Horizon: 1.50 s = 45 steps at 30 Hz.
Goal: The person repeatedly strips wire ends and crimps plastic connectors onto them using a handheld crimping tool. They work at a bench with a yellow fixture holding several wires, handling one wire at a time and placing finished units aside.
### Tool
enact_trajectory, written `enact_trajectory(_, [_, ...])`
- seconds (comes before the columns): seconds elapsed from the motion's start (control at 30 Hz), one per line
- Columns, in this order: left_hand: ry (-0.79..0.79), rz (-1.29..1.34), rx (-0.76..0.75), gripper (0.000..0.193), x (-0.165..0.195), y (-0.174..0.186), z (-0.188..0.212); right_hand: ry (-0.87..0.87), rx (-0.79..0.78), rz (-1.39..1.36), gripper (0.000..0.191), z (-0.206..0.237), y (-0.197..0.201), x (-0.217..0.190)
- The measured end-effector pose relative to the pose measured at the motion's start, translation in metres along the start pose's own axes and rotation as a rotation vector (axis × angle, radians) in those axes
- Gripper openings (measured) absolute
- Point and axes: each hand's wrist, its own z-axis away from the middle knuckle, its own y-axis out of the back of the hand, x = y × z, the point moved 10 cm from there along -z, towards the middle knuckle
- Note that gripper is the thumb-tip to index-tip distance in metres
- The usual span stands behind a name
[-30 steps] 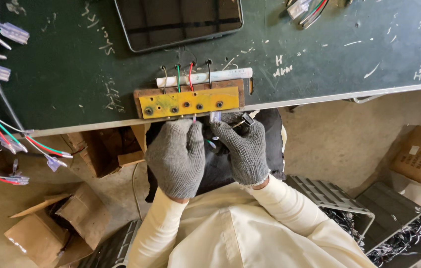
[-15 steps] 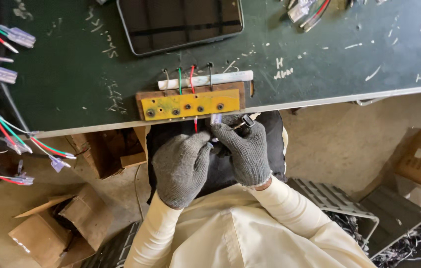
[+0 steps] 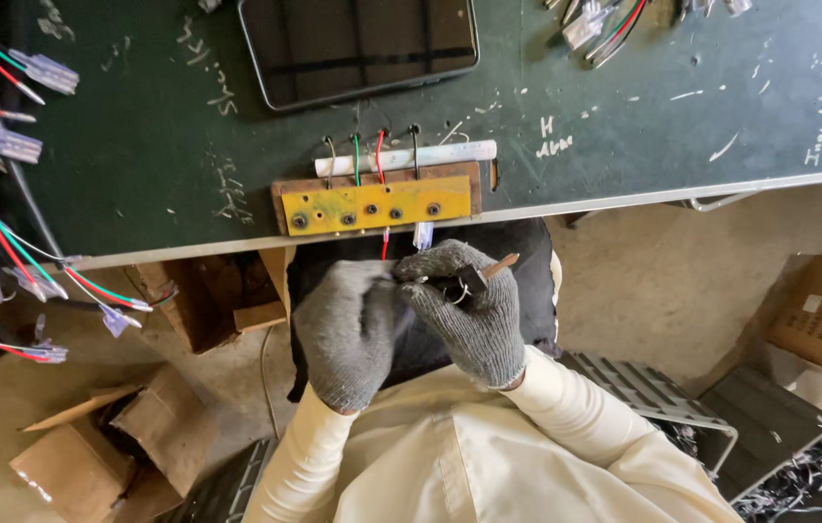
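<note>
At the near edge of the dark green table (image 3: 169,145), both gloved hands meet just below the yellow jig block (image 3: 377,204).

Left hand (image 3: 348,329): grey knit glove, back of the hand facing up, fingers curled inward toward 1 o'clock and pressed against the right hand. Whether it pinches anything inside cannot be told; the fingertips are hidden.

Right hand (image 3: 469,305): grey knit glove, fingers folded into a loose fist, knuckles toward 11 o'clock. It grasps a small dark tool (image 3: 474,279) whose brownish tip juts out toward 2 o'clock. Cream sleeves run from both wrists down toward 6 o'clock.

Red wire (image 3: 385,243): hangs from the underside of the jig block straight down to where the two hands touch. Clear connector (image 3: 422,235) hangs just beside it, at 3 o'clock of the wire, just above the right hand's knuckles.

Jig block sits on a wooden base at the table's edge, four screw heads in a row. Behind it, at 12 o'clock, a white tube (image 3: 406,157) lies crosswise, with green, red and dark wires looping over it.

Farther at 12 o'clock, a dark tablet (image 3: 357,44) lies flat. Wire harnesses (image 3: 4,155) with clear plugs crowd the table's 9 o'clock side. Cardboard boxes (image 3: 72,465) stand on the floor at 8 o'clock.
</note>
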Motion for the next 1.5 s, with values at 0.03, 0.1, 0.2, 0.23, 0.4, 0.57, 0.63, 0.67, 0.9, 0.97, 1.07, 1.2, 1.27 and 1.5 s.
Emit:
enact_trajectory(0.03, [-0.024, -0.058, 0.04, 0.009, 0.002, 0.004, 0.0, -0.059, 0.021, -0.022, 0.019, 0.0, 0.001, 0.006])
enact_trajectory(0.1, [-0.06, -0.173, 0.117, 0.008, 0.004, 0.011, 0.0, -0.109, 0.051, -0.008, 0.019, 0.002, 0.002, 0.012])
enact_trajectory(0.2, [0.015, -0.189, 0.062, 0.007, -0.007, 0.008, -0.004, -0.086, 0.079, 0.064, 0.019, 0.004, 0.005, 0.012])
enact_trajectory(0.23, [0.016, -0.202, 0.067, 0.007, -0.007, 0.009, -0.005, -0.096, 0.088, 0.061, 0.019, 0.005, 0.006, 0.013])
enact_trajectory(0.4, [0.022, -0.247, 0.086, 0.008, -0.006, 0.009, -0.01, -0.204, 0.12, -0.078, 0.019, 0.011, 0.009, 0.029])
enact_trajectory(0.57, [-0.043, -0.366, 0.104, 0.01, 0.004, 0.009, -0.013, -0.147, 0.091, -0.137, 0.018, 0.012, 0.006, 0.025])
enact_trajectory(0.63, [-0.083, -0.41, 0.105, 0.01, 0.008, 0.008, -0.013, -0.215, 0.068, -0.217, 0.018, 0.015, 0.003, 0.03])
enact_trajectory(0.67, [-0.095, -0.418, 0.109, 0.011, 0.009, 0.008, -0.013, -0.249, 0.057, -0.256, 0.018, 0.016, 0.002, 0.032])
enact_trajectory(0.9, [-0.047, -0.506, 0.127, 0.015, 0.012, 0.011, -0.011, -0.041, 0.028, 0.059, 0.019, 0.006, 0.008, 0.001])
enact_trajectory(0.97, [-0.093, -0.402, 0.078, 0.019, 0.019, 0.014, -0.007, -0.006, 0.06, 0.063, 0.019, 0.002, 0.011, -0.004])
enact_trajectory(1.07, [-0.22, -0.308, -0.09, 0.027, 0.028, 0.001, -0.001, 0.032, 0.008, -0.012, 0.017, -0.002, 0.009, -0.009])
enact_trajectory(1.2, [-0.114, -0.331, -0.241, 0.018, 0.007, -0.016, 0.003, -0.01, -0.042, -0.047, 0.017, -0.004, 0.004, -0.005])
enact_trajectory(1.27, [-0.092, -0.207, -0.069, 0.009, 0.006, -0.001, 0.004, -0.061, -0.047, -0.107, 0.019, -0.003, 0.003, 0.0])
enact_trajectory(1.5, [0.005, -0.33, 0.129, 0.008, -0.01, 0.025, 0.005, -0.217, -0.028, -0.202, 0.021, 0.002, 0.0, 0.018])
